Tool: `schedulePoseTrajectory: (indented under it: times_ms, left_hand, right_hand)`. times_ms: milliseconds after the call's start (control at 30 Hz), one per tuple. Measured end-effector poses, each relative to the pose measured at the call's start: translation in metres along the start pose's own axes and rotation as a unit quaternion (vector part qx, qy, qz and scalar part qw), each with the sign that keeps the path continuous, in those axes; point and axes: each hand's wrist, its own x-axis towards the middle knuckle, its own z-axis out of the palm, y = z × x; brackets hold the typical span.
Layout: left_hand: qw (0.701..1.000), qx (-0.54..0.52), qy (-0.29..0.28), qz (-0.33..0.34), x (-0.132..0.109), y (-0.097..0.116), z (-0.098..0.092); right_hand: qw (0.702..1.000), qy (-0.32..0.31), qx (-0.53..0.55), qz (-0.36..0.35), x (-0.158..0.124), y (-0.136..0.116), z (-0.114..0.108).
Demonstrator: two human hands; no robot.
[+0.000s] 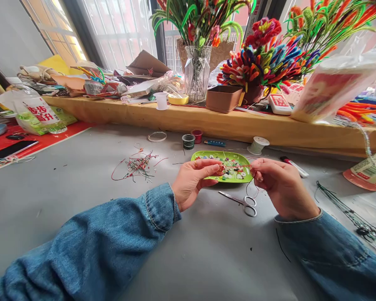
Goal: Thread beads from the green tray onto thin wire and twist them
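Note:
My left hand (194, 179) pinches a small reddish-brown beaded piece (220, 169) between thumb and fingertips. From it a thin red cord (240, 166) runs taut to the right. My right hand (277, 184) is closed on that cord, and a loose end hangs below its fingers. Both hands are over the near part of a green tray (238, 180) that holds many small coloured beads. Just below the tray, between the hands, lies a pair of small metal scissors (242, 203) with its handles towards the right. The exact shape of the beaded piece is partly hidden by my fingers.
A pile of cord scraps (139, 166) lies left of the tray. Behind it are a dark thread spool (188, 142), a red spool (197, 136) and a white spool (258, 145). Black cords (351, 209) lie at right. A raised ledge (128, 113) bears vases and boxes.

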Motion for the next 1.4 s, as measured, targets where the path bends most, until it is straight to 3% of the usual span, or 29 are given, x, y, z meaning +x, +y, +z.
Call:
schedulePoseTrajectory:
  times_ms: [100, 200, 267, 400, 467, 567, 867, 1000, 1267, 1400]
  left_hand:
    - [1.0, 0.002, -0.005, 0.011, 0.0, 0.0, 0.0]
    - [0.999, 0.01, -0.006, 0.032, -0.001, -0.001, 0.001]
    - [0.999, 0.019, -0.005, 0.05, -0.001, -0.002, 0.001]
    - [0.991, 0.068, -0.014, 0.111, -0.004, -0.002, 0.003]
    - [0.981, 0.114, -0.014, 0.158, -0.005, -0.003, 0.004]
    - [0.958, 0.179, -0.008, 0.225, -0.008, -0.004, 0.005]
    - [0.886, 0.305, -0.034, 0.347, -0.016, -0.008, 0.004]
    - [0.89, 0.306, -0.032, 0.335, -0.016, -0.006, 0.005]
    - [0.898, 0.306, -0.005, 0.317, -0.019, -0.005, 0.007]
    - [0.893, 0.307, -0.012, 0.33, -0.021, -0.006, 0.006]
  right_hand:
    - [0.998, 0.011, -0.057, -0.032, 0.002, 0.001, -0.002]
    - [0.978, 0.046, -0.173, -0.11, 0.0, 0.003, 0.0]
    - [0.94, 0.08, -0.265, -0.201, -0.005, 0.003, 0.005]
    - [0.83, 0.091, -0.4, -0.379, -0.021, 0.002, 0.017]
    - [0.802, 0.08, -0.419, -0.417, -0.026, 0.003, 0.021]
    - [0.784, 0.074, -0.436, -0.435, -0.029, 0.005, 0.023]
    - [0.78, 0.058, -0.435, -0.446, -0.028, 0.007, 0.024]
    - [0.786, 0.047, -0.423, -0.449, -0.028, 0.008, 0.023]
    - [0.836, 0.033, -0.398, -0.376, -0.032, 0.004, 0.024]
    - [0.831, 0.026, -0.4, -0.385, -0.033, 0.004, 0.025]
